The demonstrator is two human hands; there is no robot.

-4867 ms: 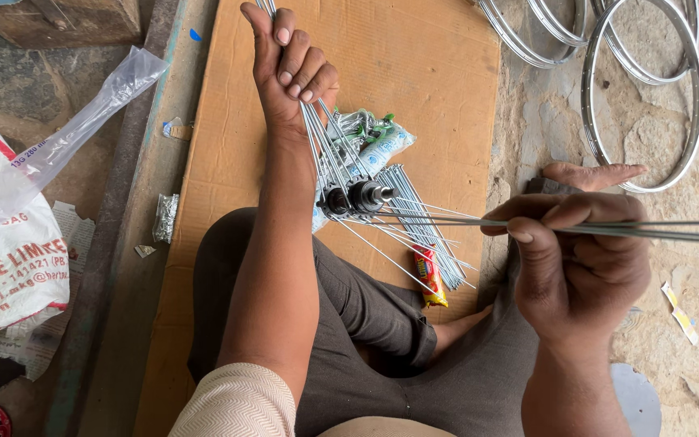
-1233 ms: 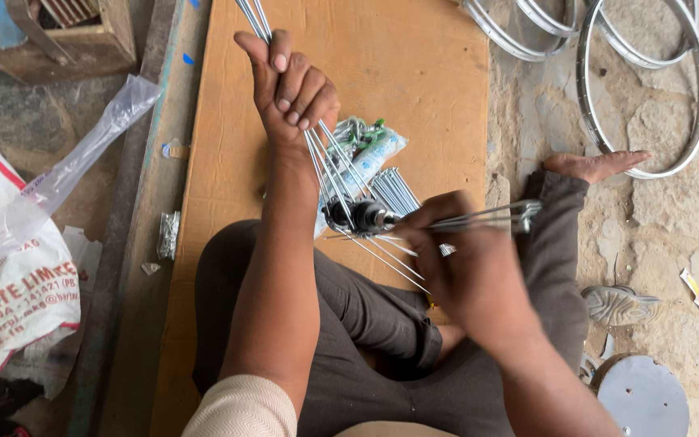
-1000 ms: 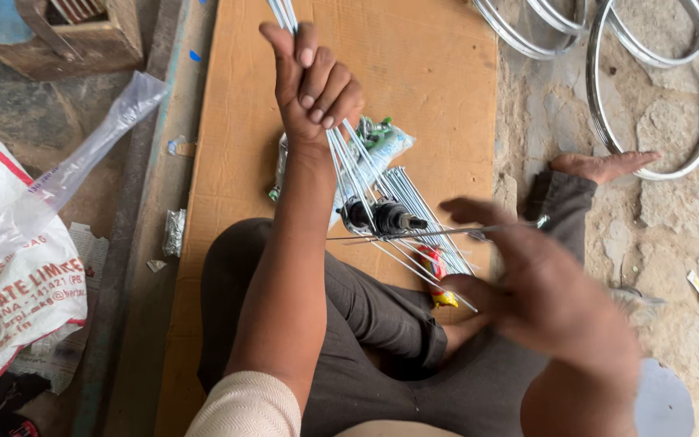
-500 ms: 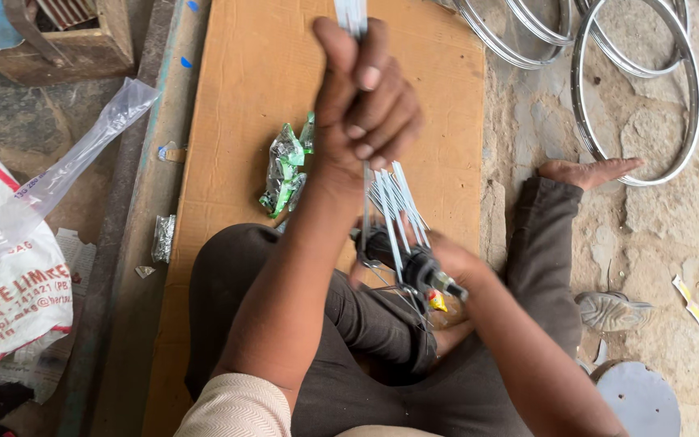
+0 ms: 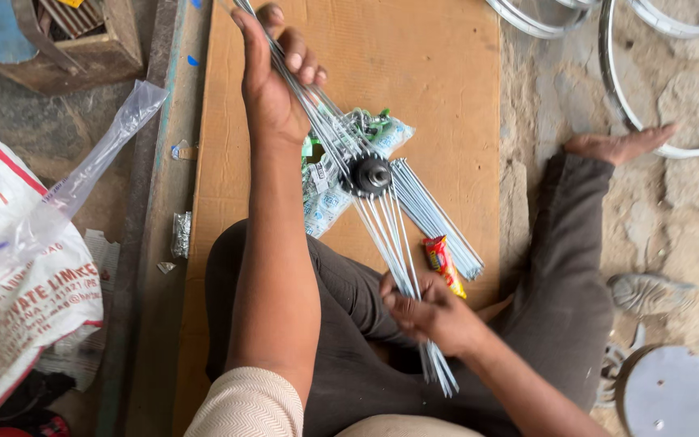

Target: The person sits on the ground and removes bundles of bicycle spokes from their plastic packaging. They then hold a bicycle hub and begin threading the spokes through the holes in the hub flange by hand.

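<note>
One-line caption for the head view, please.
Left hand and right hand grip spokes fanning from a hub.

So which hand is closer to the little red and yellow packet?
The right hand. It grips spokes just below the red and yellow packet; the left hand holds spokes far up the board.

Silver spokes [image 5: 390,235] radiating from a black hub [image 5: 371,174], lying over green-and-white packets [image 5: 329,190]. Red-and-yellow wrapper [image 5: 444,265] sitting on tan cardboard [image 5: 414,81]; trousers [image 5: 560,275] showing dark grey.

Dusty floor [image 5: 689,202], brown board [image 5: 414,73]
</note>
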